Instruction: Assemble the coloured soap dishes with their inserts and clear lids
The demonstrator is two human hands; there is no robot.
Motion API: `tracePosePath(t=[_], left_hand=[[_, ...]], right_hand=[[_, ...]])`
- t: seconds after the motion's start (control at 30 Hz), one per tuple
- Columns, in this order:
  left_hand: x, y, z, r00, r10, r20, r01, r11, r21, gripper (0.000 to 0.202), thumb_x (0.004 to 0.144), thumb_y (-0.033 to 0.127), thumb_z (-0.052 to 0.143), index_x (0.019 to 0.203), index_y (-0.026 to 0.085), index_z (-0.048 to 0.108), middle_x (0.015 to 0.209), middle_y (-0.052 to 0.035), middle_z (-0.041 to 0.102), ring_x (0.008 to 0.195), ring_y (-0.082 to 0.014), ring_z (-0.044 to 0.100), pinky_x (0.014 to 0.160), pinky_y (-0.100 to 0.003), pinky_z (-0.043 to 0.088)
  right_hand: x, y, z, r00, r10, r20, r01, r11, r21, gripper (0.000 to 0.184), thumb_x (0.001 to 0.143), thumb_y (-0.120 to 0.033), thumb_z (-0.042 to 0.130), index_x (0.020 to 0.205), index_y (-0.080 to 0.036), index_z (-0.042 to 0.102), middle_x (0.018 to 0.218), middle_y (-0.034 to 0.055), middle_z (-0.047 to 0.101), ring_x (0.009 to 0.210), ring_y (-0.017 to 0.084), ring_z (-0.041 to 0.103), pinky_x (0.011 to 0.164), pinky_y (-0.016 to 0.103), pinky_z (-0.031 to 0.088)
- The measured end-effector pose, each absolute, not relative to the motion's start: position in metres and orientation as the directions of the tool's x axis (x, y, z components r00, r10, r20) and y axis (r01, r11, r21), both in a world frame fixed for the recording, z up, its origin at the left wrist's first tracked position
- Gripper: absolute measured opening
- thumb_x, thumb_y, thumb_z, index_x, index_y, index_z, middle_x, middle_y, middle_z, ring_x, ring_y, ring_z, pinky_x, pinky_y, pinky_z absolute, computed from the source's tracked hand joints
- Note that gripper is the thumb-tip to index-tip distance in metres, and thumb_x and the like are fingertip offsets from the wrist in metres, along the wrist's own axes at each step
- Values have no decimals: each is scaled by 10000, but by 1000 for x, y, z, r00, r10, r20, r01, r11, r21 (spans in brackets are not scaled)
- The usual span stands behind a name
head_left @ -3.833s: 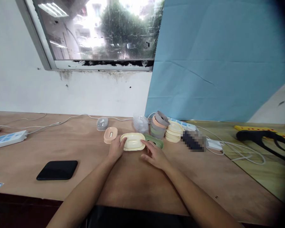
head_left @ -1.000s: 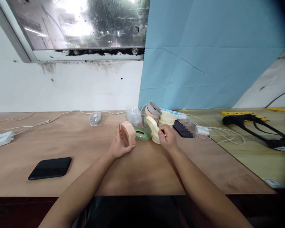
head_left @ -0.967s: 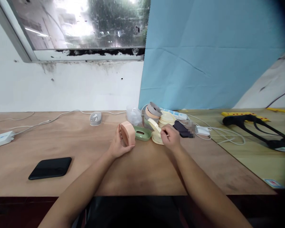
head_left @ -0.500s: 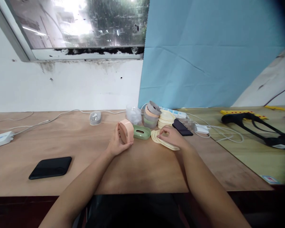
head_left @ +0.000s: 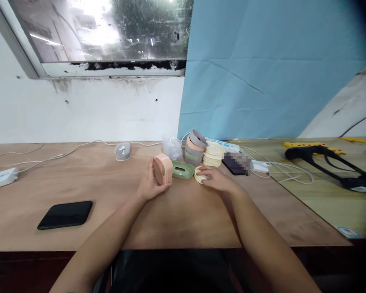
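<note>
My left hand [head_left: 151,185] grips a pink soap-dish part [head_left: 164,169], held on edge just above the wooden table [head_left: 177,211]. My right hand [head_left: 217,179] lies flat, fingers stretched, on a cream dish part [head_left: 198,175] resting on the table. Between the two sits a green dish part [head_left: 182,169]. Behind them stand a stack of grey, pink and green parts [head_left: 194,147] and a stack of cream parts [head_left: 213,156].
A black phone [head_left: 65,214] lies at the left, a white power strip [head_left: 0,178] at the far left edge. A grey mouse [head_left: 122,151], a clear bag [head_left: 171,147], a dark phone [head_left: 233,164], white cables [head_left: 280,173] and a black frame [head_left: 332,165] lie further back and right.
My right hand has lowered the cream part from a tilted hold down onto the table and now rests flat on it. My left hand still holds the pink part upright.
</note>
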State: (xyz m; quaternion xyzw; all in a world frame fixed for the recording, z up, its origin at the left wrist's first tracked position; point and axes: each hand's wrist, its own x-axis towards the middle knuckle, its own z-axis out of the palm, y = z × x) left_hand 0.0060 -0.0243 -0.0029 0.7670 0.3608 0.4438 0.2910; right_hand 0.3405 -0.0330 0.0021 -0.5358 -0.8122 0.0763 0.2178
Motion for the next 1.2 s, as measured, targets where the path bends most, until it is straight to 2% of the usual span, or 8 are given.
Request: tracePosePath(t=[0.1,0.2,0.37,0.57,0.73,0.87,1.03,1.2], left_hand=[[6,-24,-3,341,812,474,317,-574,755,1196,635,414,790,1492,257,-30,1442,-160,379,1260,-319,456,988,-478,439],[6,-23,-4,345,807,479,326,-582,745,1196,639,420,785,1492,243,-35,1445,-166,373,1262,-321,452,995,-488,430],[6,-22,-5,353,808,471,320,-578,751,1204,637,421,787,1494,217,-34,1450,-192,357,1279,-338,436,996,-495,423],[5,-20,-9,381,811,444,306,-564,767,1203,669,455,766,1491,222,-81,1471,-200,328,1284,-334,443,1007,-486,419],[9,-18,-14,419,758,500,236,-622,746,1188,742,451,712,1466,208,-198,1525,-223,199,1351,-327,361,1050,-492,378],[12,-21,-12,445,703,555,141,-667,732,1100,830,423,625,1440,221,-268,1553,-223,90,1373,-304,332,1078,-496,348],[12,-20,-12,472,704,530,254,-684,683,1046,833,424,621,1474,203,-177,1540,-215,169,1389,-306,303,1108,-510,303],[7,-10,-19,415,769,485,381,-632,675,949,842,458,595,1493,183,-38,1501,-207,283,1366,-301,345,1097,-512,313]], right_hand=[[341,-31,-1,-329,903,276,849,411,-332,398,652,-128,601,1005,-248,739,1224,77,628,1124,279,590,1001,428,435],[341,-32,-1,-316,898,306,847,412,-336,385,635,-114,608,973,-241,741,1208,79,635,1101,283,602,989,451,443],[330,-39,10,-325,861,392,808,468,-357,352,668,-245,691,1019,-234,714,1145,80,659,1058,279,615,946,440,474],[285,-52,23,-245,757,606,759,538,-366,301,824,-381,617,1077,-223,654,1035,86,662,972,230,614,868,384,491],[228,-62,13,-435,687,582,657,684,-316,354,829,-445,614,1099,-218,596,1069,99,634,972,229,602,831,369,499],[208,-62,4,-428,693,581,640,686,-347,191,905,-353,509,1028,-224,577,891,68,652,795,196,615,703,332,507],[221,-56,8,-297,672,678,661,657,-363,259,936,-248,436,1161,-271,562,1094,71,634,1012,217,597,843,374,504],[237,-48,8,-236,726,646,735,568,-370,323,923,-199,418,1174,-275,607,1057,75,614,980,217,599,852,379,509]])
